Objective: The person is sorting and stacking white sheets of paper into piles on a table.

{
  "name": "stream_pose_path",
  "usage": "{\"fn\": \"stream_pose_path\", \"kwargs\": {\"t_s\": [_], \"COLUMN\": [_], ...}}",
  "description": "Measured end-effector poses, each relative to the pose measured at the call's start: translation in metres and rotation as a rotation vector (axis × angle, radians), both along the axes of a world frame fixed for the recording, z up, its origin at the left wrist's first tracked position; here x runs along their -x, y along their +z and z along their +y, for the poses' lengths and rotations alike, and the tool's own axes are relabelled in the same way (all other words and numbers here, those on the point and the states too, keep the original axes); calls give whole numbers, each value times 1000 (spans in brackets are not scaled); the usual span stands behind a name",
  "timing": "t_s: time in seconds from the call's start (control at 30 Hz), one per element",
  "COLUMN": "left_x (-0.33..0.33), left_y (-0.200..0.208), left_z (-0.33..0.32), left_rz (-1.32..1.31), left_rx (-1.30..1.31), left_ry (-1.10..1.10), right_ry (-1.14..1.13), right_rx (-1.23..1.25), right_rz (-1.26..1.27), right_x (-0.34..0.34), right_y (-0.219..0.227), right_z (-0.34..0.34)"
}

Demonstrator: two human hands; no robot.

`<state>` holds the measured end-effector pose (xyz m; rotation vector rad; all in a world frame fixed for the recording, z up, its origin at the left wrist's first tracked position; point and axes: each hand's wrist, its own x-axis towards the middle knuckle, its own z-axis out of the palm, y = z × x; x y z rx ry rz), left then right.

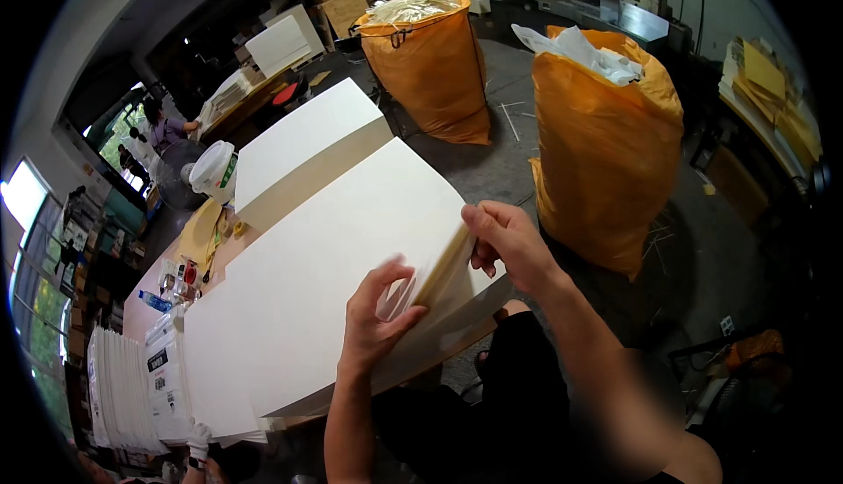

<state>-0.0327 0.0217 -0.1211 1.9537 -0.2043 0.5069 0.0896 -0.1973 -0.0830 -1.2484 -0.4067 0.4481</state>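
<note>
A large stack of white paper sheets (325,238) lies before me on the table. My right hand (509,243) pinches the lifted corner of a batch of its top sheets between thumb and fingers. Beneath my right hand, those sheets bend up, and their edges show as a pale yellowish band. At the near edge of the lifted sheets is my left hand (378,308), thumb and fingers apart. Its fingertips are blurred by motion, and some sheet edges fan out beside them. Behind stands a second, taller white paper stack (307,146).
Two orange sacks (430,71) of paper scraps stand on the floor beyond the table. A white bucket (213,172), tape and a bottle (155,301) sit at the left. Another person's gloved hand (199,440) is at lower left, near wrapped paper bundles (123,387).
</note>
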Motion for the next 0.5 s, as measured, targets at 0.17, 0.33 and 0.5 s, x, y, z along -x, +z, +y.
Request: {"fn": "stream_pose_path", "kwargs": {"t_s": [0.17,0.33,0.5], "left_x": [1,0,0], "left_y": [4,13,4], "left_z": [2,-10,1], "left_rz": [-52,-72,-60], "left_rx": [-208,-364,-297], "left_ry": [17,28,-6], "right_ry": [-143,32,42], "right_rx": [234,-74,-72], "right_rz": [-374,82,30], "right_x": [-1,-4,-5], "right_y": [-12,-6,-9], "right_z": [8,9,5]}}
